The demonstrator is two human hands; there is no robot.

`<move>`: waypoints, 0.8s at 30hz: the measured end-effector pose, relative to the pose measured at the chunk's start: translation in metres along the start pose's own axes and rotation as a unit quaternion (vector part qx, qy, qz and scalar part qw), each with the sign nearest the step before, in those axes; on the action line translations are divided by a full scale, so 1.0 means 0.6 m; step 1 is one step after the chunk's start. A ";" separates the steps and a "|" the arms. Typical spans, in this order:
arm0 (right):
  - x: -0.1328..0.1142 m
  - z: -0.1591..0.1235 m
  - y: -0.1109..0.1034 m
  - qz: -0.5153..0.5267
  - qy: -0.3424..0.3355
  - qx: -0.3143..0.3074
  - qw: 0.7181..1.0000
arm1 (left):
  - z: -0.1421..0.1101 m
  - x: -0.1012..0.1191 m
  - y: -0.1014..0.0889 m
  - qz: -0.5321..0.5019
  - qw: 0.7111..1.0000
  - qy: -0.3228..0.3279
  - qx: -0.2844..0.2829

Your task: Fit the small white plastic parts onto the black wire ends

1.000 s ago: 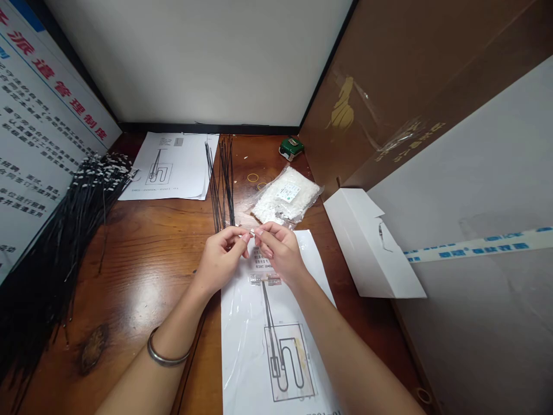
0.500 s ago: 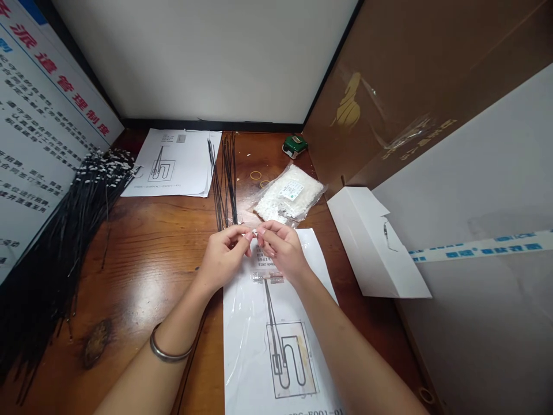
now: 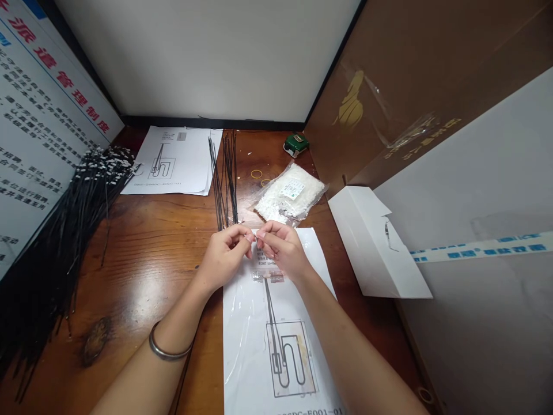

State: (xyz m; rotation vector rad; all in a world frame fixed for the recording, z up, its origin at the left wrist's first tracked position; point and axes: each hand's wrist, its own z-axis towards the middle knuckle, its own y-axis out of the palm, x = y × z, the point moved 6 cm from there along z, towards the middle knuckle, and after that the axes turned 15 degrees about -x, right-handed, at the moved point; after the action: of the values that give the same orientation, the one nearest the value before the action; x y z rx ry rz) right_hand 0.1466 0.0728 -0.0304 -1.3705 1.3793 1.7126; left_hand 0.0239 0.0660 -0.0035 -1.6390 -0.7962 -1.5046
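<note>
Both hands meet over the top of a printed drawing sheet point(image 3: 242, 346), fingertips almost touching. My left hand point(image 3: 222, 256) is closed in a pinch; a thin black wire point(image 3: 183, 374) runs out beneath that wrist and forearm, its end hidden by the fingers. With thumb and index finger, my right hand point(image 3: 285, 248) pinches a tiny white piece point(image 3: 254, 231), apparently a connector housing, mostly covered by the fingertips. Just beyond the hands lie several loose black wires point(image 3: 228, 178) and a clear bag of small white pieces point(image 3: 287, 193).
A large bundle of black wires with white ends point(image 3: 64, 248) lies at the left. Farther back are drawing sheets point(image 3: 190, 167) and a green tape measure point(image 3: 296, 144). A folded white card box point(image 3: 371, 242) stands right, by a brown carton point(image 3: 389, 75). Panels close off the back and left.
Both hands stay in nearly the same place. The fingertips have shifted slightly, and less of the white piece shows between them.
</note>
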 end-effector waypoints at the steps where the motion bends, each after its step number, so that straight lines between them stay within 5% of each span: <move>1: -0.001 0.000 0.000 -0.003 -0.002 -0.001 1.000 | 0.000 0.000 0.000 -0.001 1.000 0.000 0.001; 24: -0.004 -0.005 0.001 -0.065 -0.004 0.029 0.997 | -0.001 -0.005 -0.004 -0.001 0.999 -0.025 0.024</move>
State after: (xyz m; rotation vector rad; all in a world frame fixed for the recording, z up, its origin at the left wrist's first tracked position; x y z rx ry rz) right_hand 0.1482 0.0705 -0.0278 -1.3887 1.2968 1.5798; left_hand 0.0211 0.0670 -0.0060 -1.6469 -0.8549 -1.4388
